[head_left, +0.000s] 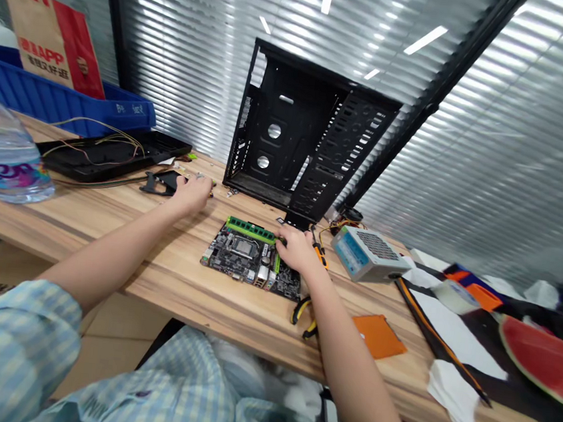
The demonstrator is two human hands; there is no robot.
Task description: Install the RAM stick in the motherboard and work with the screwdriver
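R hand (295, 247) at RAM stick's (250, 228) right end, L hand (193, 193) by blk bracket (156, 184), far left; can't tell if either grips. Mobo (252, 261) flat mid-table (171, 253); best steadied by edges, pressure even, w/o flexing.

Office-like room with a computer workbench (169, 270) — motherboard (244, 249) at the right hand (296, 247), open computer case (296, 118) beyond it, power supply (370, 254) to its right. Slatted blinds (178, 46) behind the case and a paper food bag (48, 35), far left of the left hand (193, 193), suggest office.
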